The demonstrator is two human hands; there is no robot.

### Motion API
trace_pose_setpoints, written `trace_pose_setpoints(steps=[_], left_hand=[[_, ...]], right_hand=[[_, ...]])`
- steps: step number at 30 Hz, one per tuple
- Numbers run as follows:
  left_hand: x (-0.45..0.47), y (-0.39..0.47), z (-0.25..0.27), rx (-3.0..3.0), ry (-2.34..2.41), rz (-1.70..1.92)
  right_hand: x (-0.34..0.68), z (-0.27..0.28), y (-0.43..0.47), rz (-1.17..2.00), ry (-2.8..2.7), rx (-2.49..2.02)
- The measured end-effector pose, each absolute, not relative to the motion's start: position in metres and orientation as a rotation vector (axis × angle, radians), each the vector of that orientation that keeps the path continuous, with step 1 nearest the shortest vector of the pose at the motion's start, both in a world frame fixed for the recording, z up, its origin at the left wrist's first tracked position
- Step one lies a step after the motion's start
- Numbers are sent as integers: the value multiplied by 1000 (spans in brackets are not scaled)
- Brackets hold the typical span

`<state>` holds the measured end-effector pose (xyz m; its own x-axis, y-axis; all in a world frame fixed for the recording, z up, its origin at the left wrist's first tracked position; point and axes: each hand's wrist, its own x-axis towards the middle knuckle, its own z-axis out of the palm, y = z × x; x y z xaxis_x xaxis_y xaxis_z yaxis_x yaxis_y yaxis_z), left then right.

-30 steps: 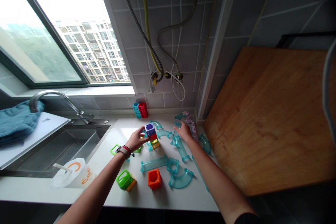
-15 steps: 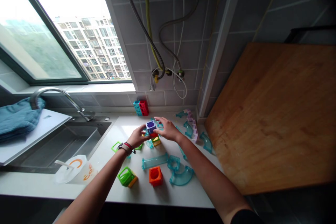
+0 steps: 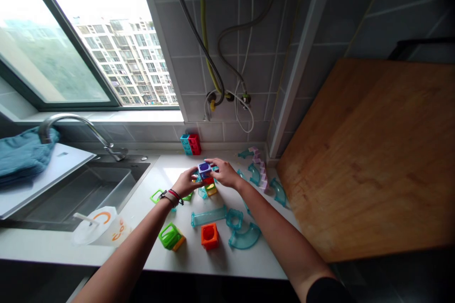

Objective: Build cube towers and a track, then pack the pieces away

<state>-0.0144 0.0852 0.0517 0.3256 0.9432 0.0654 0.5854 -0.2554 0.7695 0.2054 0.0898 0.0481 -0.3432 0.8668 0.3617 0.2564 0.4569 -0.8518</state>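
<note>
A purple toy block [image 3: 204, 170] with a round hole in its top sits between my hands, above a red block [image 3: 209, 181] and a yellow block [image 3: 211, 190]. My left hand [image 3: 186, 182] closes on its left side with thumb and fingers. From the right, my right hand [image 3: 224, 173] grips it too, fingers bent over its far side. Translucent teal pieces partly show behind and below the blocks. Nearer me lie a teal straight tube [image 3: 209, 217], a teal ring piece [image 3: 234, 218], a teal curved track [image 3: 245, 236] and an orange block [image 3: 210, 236].
A green block [image 3: 171, 236] and a lidded cup with a straw [image 3: 97, 227] stand near the front edge. The sink [image 3: 81, 194] lies left. Teal and red blocks [image 3: 191, 144] stand by the wall. A wooden board [image 3: 373, 161] leans at right, beside teal curves [image 3: 278, 192].
My right-hand fingers have shifted slightly on the purple block, which stays at nearly the same spot. The camera view has moved a little; the other pieces lie as before.
</note>
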Motion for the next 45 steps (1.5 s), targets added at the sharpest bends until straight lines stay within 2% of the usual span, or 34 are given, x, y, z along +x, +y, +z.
trace_pose_setpoints(steps=[19, 27, 38, 45], left_hand=[[-13, 84, 56, 1953, 1378, 698], [-16, 83, 54, 1956, 1420, 671], [-13, 80, 50, 2001, 1431, 676], [-11, 80, 38, 2037, 1417, 717]], right_hand=[[207, 48, 87, 979, -1762, -925], [234, 42, 84, 937, -1625, -1098], [243, -7, 34, 849, -1896, -1393], [238, 9, 37, 806, -1951, -1324]])
